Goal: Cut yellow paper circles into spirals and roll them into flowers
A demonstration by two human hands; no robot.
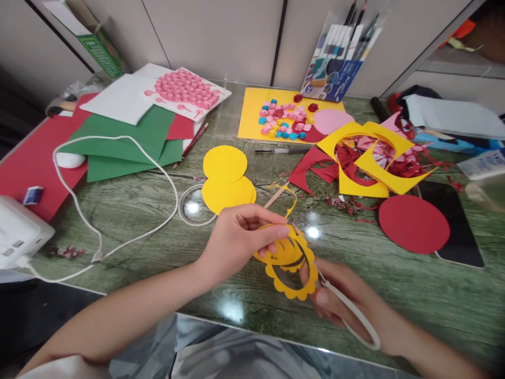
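Observation:
My left hand (pixel 240 239) pinches a yellow paper shape (pixel 290 263) with a scalloped edge, held just above the green table near its front edge. Thin cut strips curl at the top of the paper. My right hand (pixel 347 302) is below and to the right of it, fingers closed through the white handles of scissors (pixel 355 313). The scissor blades reach under the yellow paper and are mostly hidden by it.
Yellow paper circles (pixel 224 179) and a clear ring lie behind my hands. A red circle (pixel 413 223) rests on a dark tablet at right. Yellow and red scraps (pixel 366 163), green and red sheets (pixel 130 142), a white cable (pixel 118 210) and a marker pack (pixel 339 58) surround them.

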